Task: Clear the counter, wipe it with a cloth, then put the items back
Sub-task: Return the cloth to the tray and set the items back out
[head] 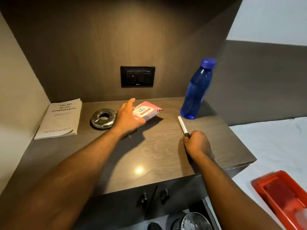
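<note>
Wooden counter (pixel 149 155) carries 1 book (pixel 59 118), 1 ashtray (pixel 103 118), 1 bottle (pixel 196 92).

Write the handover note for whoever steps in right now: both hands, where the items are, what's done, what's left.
Left hand: gripping the pink wet-wipes pack, mid-counter.
Right hand: closed round the white marker pen, lying on the brown wood-grain counter.
On the counter: pale paperback book far left, round metal ashtray beside it, blue plastic bottle upright back right.
Red plastic tray sits on the white bed, right.
Done: no item is off the counter.
Left: clear everything, wipe, put items back. No cloth in view.
</note>
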Demonstrator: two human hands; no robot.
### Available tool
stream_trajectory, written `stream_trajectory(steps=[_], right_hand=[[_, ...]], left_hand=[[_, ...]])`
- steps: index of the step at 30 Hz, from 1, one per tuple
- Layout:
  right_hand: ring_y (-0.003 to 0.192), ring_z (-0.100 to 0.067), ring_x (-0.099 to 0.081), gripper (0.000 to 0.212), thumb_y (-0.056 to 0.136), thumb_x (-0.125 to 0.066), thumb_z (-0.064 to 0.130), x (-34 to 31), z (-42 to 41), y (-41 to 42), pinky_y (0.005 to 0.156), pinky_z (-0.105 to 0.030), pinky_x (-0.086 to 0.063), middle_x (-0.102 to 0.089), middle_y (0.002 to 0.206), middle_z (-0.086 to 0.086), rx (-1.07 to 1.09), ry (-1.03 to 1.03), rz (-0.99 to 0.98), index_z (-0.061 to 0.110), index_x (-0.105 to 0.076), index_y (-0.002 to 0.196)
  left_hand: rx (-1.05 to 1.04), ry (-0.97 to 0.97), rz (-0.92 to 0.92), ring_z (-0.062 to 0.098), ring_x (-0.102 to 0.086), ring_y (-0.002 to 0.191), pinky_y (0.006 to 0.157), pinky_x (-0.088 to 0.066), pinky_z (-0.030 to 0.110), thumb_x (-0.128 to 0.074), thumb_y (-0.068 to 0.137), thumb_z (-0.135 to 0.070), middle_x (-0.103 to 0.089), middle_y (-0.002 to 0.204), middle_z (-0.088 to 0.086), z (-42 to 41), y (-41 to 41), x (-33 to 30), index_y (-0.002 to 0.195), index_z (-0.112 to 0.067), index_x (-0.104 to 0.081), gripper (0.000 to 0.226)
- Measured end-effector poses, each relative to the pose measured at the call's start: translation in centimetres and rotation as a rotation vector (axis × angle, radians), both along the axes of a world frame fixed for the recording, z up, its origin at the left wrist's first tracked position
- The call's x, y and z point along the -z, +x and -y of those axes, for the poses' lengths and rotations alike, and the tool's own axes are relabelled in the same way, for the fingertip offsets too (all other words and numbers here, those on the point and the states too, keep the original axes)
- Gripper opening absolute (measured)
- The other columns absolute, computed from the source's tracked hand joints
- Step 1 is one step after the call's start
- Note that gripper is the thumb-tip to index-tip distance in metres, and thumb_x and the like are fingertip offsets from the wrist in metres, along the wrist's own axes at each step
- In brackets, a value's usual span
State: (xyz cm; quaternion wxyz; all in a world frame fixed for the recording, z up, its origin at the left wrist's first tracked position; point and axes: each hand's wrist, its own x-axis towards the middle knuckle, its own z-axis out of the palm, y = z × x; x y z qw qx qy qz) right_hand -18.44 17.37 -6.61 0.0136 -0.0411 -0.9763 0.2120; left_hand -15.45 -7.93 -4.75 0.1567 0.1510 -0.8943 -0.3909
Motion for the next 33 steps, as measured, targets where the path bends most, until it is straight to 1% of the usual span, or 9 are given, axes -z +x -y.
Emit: stream_trajectory(steps=[5,8,10,13,17,20,27,30,33], right_hand=[[0.079,-0.02,-0.064,0.024,0.092,-0.055,0.036,0.6,-1.6,-0.1,0.075,-0.041,-0.057,-0.065,0.092,-0.004,-0.071,-0.02,0.01,0.015,-0.067,0.094],[0.082,-0.021,-0.063,0.025,0.089,-0.058,0.037,0.6,-1.5,0.5,0.076,-0.041,-0.057,-0.064,0.096,-0.005,-0.081,-0.021,0.02,0.015,-0.066,0.097],[0.092,-0.022,-0.06,0.037,0.085,-0.063,0.041,0.2,-0.7,0.6,0.08,-0.038,-0.053,-0.059,0.108,-0.006,-0.05,0.013,-0.035,0.014,-0.06,0.109],[0.11,-0.023,-0.052,0.056,0.084,-0.067,0.042,-1.2,1.9,-1.2,0.086,-0.035,-0.046,-0.051,0.126,-0.007,-0.147,0.022,-0.108,0.015,-0.049,0.13],[0.111,-0.025,-0.054,0.041,0.091,-0.058,0.029,-2.3,7.4,-4.1,0.089,-0.037,-0.047,-0.055,0.124,-0.008,-0.468,0.017,-0.079,0.016,-0.053,0.13],[0.099,-0.025,-0.055,0.034,0.096,-0.046,0.022,-1.0,9.5,-5.1,0.082,-0.037,-0.048,-0.058,0.122,-0.01,-0.45,-0.036,0.092,0.013,-0.055,0.128],[0.109,-0.035,-0.051,0.029,0.096,-0.042,0.012,0.2,10.5,-5.8,0.075,-0.038,-0.035,-0.054,0.122,-0.019,-0.47,0.009,0.062,0.003,-0.056,0.119],[0.099,-0.021,-0.045,0.034,0.098,-0.044,0.024,-0.5,12.1,-4.7,0.076,-0.036,-0.035,-0.05,0.128,-0.008,-0.352,-0.058,0.05,0.017,-0.048,0.13],[0.107,-0.028,-0.052,0.024,0.094,-0.048,0.019,-2.2,15.9,-1.9,0.086,-0.04,-0.042,-0.056,0.12,-0.011,-0.506,-0.173,-0.13,0.011,-0.06,0.113]], left_hand=[[0.168,-0.144,0.154,0.025,-0.05,0.12,0.1,-0.046,0.039,-0.077,0.06,-0.041,-0.047,0.134,0.009,-0.8,-1.2,1.4,0.145,-0.024,-0.03,0.098],[0.221,-0.252,0.214,0.025,-0.048,0.122,0.097,-0.039,0.03,-0.072,0.064,-0.04,-0.048,0.134,0.007,-0.5,-2.1,2.3,0.138,-0.021,-0.043,0.082],[0.215,-0.345,0.27,0.03,-0.04,0.132,0.107,-0.033,0.036,-0.07,0.069,-0.041,-0.042,0.144,0.009,-0.1,-3.0,2.5,0.138,-0.022,-0.046,0.075],[0.187,-0.414,0.35,0.034,-0.02,0.144,0.117,-0.022,0.047,-0.068,0.074,-0.041,-0.017,0.159,0.011,0.2,-4.5,2.3,0.143,-0.032,-0.039,0.075],[0.184,-0.386,0.381,0.031,-0.005,0.148,0.118,-0.015,0.042,-0.065,0.081,-0.035,-0.004,0.161,0.01,-0.1,-4.9,2.8,0.149,-0.03,-0.026,0.078],[0.167,-0.484,0.417,0.03,0.011,0.147,0.119,-0.006,0.048,-0.057,0.086,-0.037,0.009,0.161,0.008,-0.8,-4.5,3.6,0.152,-0.028,-0.009,0.082],[0.177,-0.519,0.457,0.029,0.013,0.147,0.12,-0.001,0.046,-0.051,0.085,-0.043,0.013,0.16,0.01,-0.7,-4.4,4.0,0.152,-0.027,0.006,0.089],[0.171,-0.554,0.368,0.028,0.01,0.148,0.118,-0.002,0.045,-0.054,0.079,-0.057,0.009,0.161,0.01,1.1,-3.1,2.8,0.152,-0.026,0.001,0.096],[0.015,-0.473,0.265,0.026,0.0,0.148,0.117,-0.007,0.044,-0.057,0.078,-0.058,-0.003,0.162,0.007,4.9,-0.1,1.4,0.151,-0.022,-0.016,0.091]])
